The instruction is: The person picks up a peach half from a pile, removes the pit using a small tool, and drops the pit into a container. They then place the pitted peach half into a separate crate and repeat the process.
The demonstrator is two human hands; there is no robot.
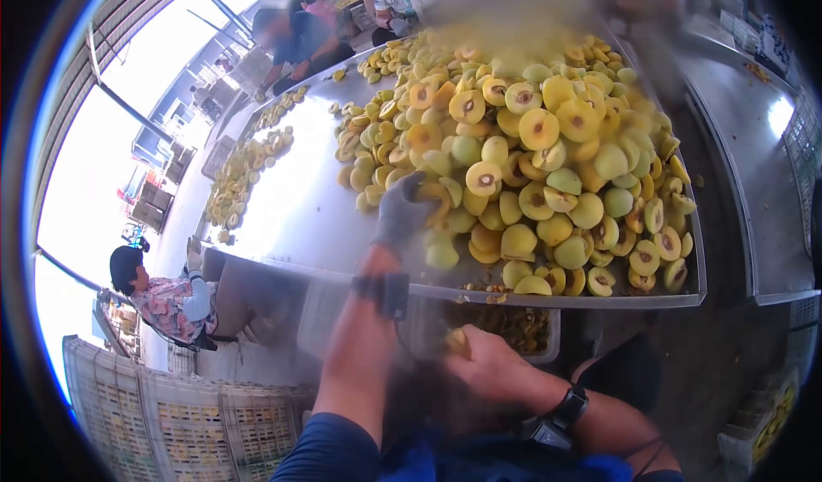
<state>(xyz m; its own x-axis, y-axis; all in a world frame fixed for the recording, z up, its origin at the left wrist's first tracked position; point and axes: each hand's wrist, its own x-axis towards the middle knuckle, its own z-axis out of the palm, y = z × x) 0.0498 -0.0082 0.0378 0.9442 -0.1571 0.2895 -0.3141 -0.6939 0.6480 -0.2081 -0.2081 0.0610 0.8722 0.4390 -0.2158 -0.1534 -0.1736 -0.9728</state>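
Observation:
A big pile of halved yellow-green peaches (539,128), several still with stones, covers the right side of a metal table (300,182). My left hand (402,214), in a grey glove, is at the pile's near left edge. Its fingers curl around a yellow peach half (442,199), blurred by motion. My bare right hand (492,364) is below the table's front edge, closed on a yellow peach piece (458,342); a tool in it, if any, cannot be made out. Under the table edge, a plastic bin (555,336) contains brownish scraps.
Smaller groups of peach halves (244,174) lie at the table's far left. A seated person (175,298) works at the left, and other people are at the far side. Stacked plastic crates (180,413) stand lower left. Another metal table (745,157) is at the right.

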